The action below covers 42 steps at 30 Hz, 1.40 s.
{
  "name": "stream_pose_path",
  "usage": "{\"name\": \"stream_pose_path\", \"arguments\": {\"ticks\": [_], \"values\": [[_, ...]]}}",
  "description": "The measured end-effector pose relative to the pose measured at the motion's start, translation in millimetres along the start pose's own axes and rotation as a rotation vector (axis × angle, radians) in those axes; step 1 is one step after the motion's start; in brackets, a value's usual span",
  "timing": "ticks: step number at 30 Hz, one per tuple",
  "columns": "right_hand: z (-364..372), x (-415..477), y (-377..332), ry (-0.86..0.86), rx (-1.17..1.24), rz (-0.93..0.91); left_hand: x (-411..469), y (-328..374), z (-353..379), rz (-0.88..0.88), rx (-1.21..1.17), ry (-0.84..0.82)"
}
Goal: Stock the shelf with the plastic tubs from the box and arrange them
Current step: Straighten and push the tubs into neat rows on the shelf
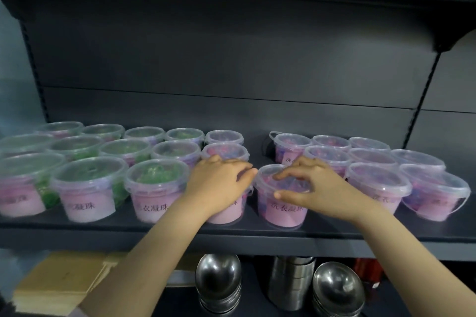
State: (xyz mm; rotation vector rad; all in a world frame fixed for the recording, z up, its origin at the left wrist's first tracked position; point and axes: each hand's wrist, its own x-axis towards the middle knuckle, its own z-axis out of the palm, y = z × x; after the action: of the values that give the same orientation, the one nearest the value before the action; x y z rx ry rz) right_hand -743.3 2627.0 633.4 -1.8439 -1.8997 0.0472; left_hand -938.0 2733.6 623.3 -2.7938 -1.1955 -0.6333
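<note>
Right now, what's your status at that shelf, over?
Left hand lies on a pink-labelled tub. Right hand pinches the next tub by its lid, front row. Other tubs crowd both sides; nothing blocks the hands.

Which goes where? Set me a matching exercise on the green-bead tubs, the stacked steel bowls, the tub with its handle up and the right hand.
1. green-bead tubs
2. steel bowls
3. tub with raised handle
4. right hand

a. under the shelf
b. back row, right group
c. left group
d. fingers on the lid of a front tub

Pairs: 1-c, 2-a, 3-b, 4-d.
</note>
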Motion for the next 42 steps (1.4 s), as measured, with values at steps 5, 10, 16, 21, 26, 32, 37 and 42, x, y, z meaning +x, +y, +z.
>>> {"name": "stream_pose_path", "arguments": {"ticks": [5, 10, 16, 21, 26, 32, 37, 42], "values": [[-19, 8, 6, -0.085, 0.159, 0.005, 14, -12, -4, 0.041, -0.153, -0.1], [-47, 46, 55, -0.043, -0.066, 0.131, 38, -13, -14, 0.034, -0.18, -0.081], [-68, 57, 109, -0.262, -0.23, 0.37, 48, -12, 2, -0.062, -0.128, -0.311], [-69, 57, 117, -0.261, -0.151, 0.306, 48, -11, 2, -0.056, -0.098, -0.32], [-56, 70, 103, -0.324, -0.123, 0.172, 48, -9, 0, -0.095, -0.07, -0.356], [-34, 91, 65, -0.347, -0.074, 0.065, 47, -9, 0, -0.079, -0.069, -0.355], [-19, 96, 48, -0.328, -0.059, 0.019, 48, -9, 1, -0.059, -0.055, -0.337], [-17, 100, 56, -0.319, 0.022, 0.024, 48, -10, 1, -0.058, -0.058, -0.344]]}}
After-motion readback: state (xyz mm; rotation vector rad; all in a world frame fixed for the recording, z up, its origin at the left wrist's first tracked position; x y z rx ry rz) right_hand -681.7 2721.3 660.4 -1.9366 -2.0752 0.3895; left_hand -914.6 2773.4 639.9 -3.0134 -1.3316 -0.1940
